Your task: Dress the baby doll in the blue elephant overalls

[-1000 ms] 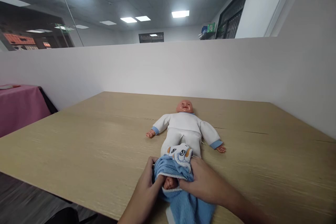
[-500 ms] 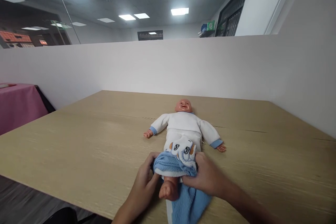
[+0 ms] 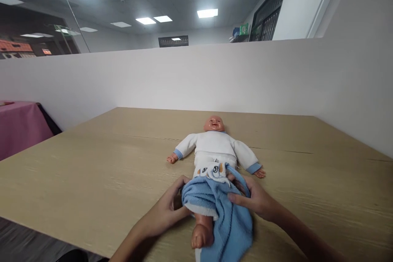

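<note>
A baby doll (image 3: pixel 215 143) in a white top lies on its back on the wooden table (image 3: pixel 92 163), head away from me. Blue terry trousers (image 3: pixel 224 213) with an elephant patch are bunched around its legs and hips. One bare foot (image 3: pixel 201 235) sticks out of the left leg opening. My left hand (image 3: pixel 167 211) grips the left side of the blue trousers. On the other side, my right hand (image 3: pixel 251 198) pinches the waistband near the doll's hip.
A white partition wall (image 3: pixel 184 77) runs behind and to the right of the table. A pink-covered table (image 3: pixel 18 127) stands at the far left. The table's near edge runs diagonally at the lower left.
Both hands have drawn the blue trousers up the doll's legs toward its waist. The bare foot now pokes well out of the leg opening, and the elephant patch sits higher.
</note>
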Available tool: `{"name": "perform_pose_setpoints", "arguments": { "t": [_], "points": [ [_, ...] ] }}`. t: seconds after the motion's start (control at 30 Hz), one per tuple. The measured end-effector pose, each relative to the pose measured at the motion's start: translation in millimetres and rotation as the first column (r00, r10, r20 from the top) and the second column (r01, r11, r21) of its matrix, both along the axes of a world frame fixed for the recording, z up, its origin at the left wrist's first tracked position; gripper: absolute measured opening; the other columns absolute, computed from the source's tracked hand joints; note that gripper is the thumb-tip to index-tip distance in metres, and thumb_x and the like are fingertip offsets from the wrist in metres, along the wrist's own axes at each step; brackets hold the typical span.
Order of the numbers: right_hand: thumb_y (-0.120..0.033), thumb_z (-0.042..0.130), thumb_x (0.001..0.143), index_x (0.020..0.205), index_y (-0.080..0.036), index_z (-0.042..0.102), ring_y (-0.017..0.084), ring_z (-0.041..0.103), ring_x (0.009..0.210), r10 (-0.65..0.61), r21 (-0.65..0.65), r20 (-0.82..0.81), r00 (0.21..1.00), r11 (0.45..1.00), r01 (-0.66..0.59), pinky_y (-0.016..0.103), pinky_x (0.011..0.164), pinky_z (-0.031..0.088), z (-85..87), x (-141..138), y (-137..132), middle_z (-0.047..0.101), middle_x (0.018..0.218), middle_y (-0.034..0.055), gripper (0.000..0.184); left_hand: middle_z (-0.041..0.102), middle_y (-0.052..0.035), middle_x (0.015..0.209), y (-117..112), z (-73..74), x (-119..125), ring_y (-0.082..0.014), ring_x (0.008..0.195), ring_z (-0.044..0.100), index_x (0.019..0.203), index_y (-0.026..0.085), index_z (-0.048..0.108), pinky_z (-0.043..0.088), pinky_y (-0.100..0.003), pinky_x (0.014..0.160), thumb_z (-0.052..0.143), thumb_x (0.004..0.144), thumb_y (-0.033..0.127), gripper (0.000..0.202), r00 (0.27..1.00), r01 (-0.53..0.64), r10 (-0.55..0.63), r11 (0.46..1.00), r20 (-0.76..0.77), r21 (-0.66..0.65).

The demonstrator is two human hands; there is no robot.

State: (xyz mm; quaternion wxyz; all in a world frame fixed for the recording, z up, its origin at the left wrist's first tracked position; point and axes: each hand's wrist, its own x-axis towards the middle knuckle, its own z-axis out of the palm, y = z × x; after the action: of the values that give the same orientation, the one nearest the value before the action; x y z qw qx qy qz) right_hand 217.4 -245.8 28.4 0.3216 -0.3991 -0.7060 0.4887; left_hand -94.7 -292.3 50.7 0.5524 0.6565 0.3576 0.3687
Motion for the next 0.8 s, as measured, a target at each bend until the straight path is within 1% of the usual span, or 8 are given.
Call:
{"name": "perform_pose_setpoints", "arguments": {
  "t": [0.1,0.17,0.3,0.37,0.5,0.6,0.7,0.8],
  "points": [
    [-0.060,0.084,0.079,0.117,-0.021,0.064,0.023,0.067,0.099,0.027,-0.157,-0.111,0.993,0.987,-0.044,0.036,0.091,0.056,-1.0,4,4,0.067,0.100,-0.0004,0.058,0.060,-0.0089,0.124,5,-2.3,-11,-0.0276,0.120,0.060,0.127,0.022,0.051,0.047,-0.043,0.107,0.080,0.086,0.055,0.060,0.995,0.093,-0.093,0.995,0.020,-0.024],
    [-0.058,0.088,0.075,0.108,-0.022,0.063,0.018,0.061,0.085,0.047,-0.209,-0.165,0.985,0.975,-0.082,0.030,0.080,0.054,3.4,6,6,0.059,0.088,-0.0042,0.055,0.059,-0.0113,0.133,12,-0.5,-18,-0.0311,0.129,0.056,0.134,0.023,0.051,0.042,-0.047,0.114,0.081,0.082,0.061,0.071,0.995,0.079,-0.077,0.996,-0.061,0.046],
    [-0.052,0.090,0.072,0.089,-0.022,0.055,0.013,0.047,0.073,0.078,-0.243,-0.251,0.965,0.960,-0.140,0.025,0.068,0.045,6.4,6,6,0.045,0.078,-0.0068,0.049,0.050,-0.0123,0.154,31,19.9,-14,-0.0299,0.145,0.043,0.146,0.026,0.051,0.031,-0.048,0.125,0.060,0.101,0.056,0.055,0.963,-0.072,0.124,0.974,-0.239,0.214],
    [-0.049,0.091,0.072,0.090,-0.022,0.054,0.013,0.046,0.074,0.069,-0.248,-0.312,0.948,0.957,-0.151,0.024,0.068,0.043,2.8,6,6,0.046,0.080,-0.0064,0.049,0.050,-0.0104,0.156,43,37.9,-1,-0.0286,0.147,0.042,0.147,0.029,0.054,0.031,-0.046,0.126,0.059,0.102,0.052,0.051,0.944,-0.035,0.127,0.955,-0.304,0.293],
    [-0.046,0.091,0.074,0.098,-0.023,0.058,0.015,0.056,0.081,0.046,-0.282,-0.393,0.918,0.944,-0.168,0.026,0.075,0.047,-3.3,6,6,0.056,0.088,-0.0047,0.047,0.071,-0.0080,0.129,69,74.9,32,-0.0317,0.132,0.056,0.118,0.026,0.075,0.041,-0.043,0.117,0.071,0.094,0.056,0.038,0.854,0.302,-0.071,0.874,-0.515,0.381],
    [-0.044,0.092,0.073,0.107,-0.023,0.065,0.020,0.066,0.093,0.068,-0.293,-0.390,0.918,0.936,-0.194,0.031,0.086,0.053,1.5,7,6,0.066,0.095,-0.0022,0.048,0.073,-0.0021,0.093,90,92.8,49,-0.0243,0.095,0.066,0.090,0.023,0.075,0.052,-0.034,0.092,0.080,0.085,0.056,0.034,0.752,0.517,-0.336,0.834,-0.566,0.192],
    [-0.045,0.090,0.075,0.129,-0.023,0.066,0.029,0.070,0.115,0.192,-0.294,-0.373,0.908,0.903,-0.312,0.044,0.106,0.052,12.7,7,3,0.074,0.113,0.0039,0.063,0.070,0.0015,0.084,107,97.3,60,-0.0172,0.077,0.064,0.095,0.020,0.072,0.052,-0.027,0.071,0.087,0.079,0.050,0.037,0.718,0.594,-0.555,0.803,-0.420,-0.047],
    [-0.046,0.091,0.076,0.145,-0.021,0.059,0.034,0.067,0.127,0.327,-0.307,-0.334,0.884,0.849,-0.430,0.052,0.115,0.047,21.6,10,-1,0.073,0.130,0.0108,0.080,0.074,-0.0005,0.093,119,87.7,71,-0.0179,0.085,0.068,0.102,0.018,0.072,0.056,-0.028,0.081,0.093,0.073,0.042,0.043,0.704,0.659,-0.673,0.738,-0.228,-0.144]
  ]
}}
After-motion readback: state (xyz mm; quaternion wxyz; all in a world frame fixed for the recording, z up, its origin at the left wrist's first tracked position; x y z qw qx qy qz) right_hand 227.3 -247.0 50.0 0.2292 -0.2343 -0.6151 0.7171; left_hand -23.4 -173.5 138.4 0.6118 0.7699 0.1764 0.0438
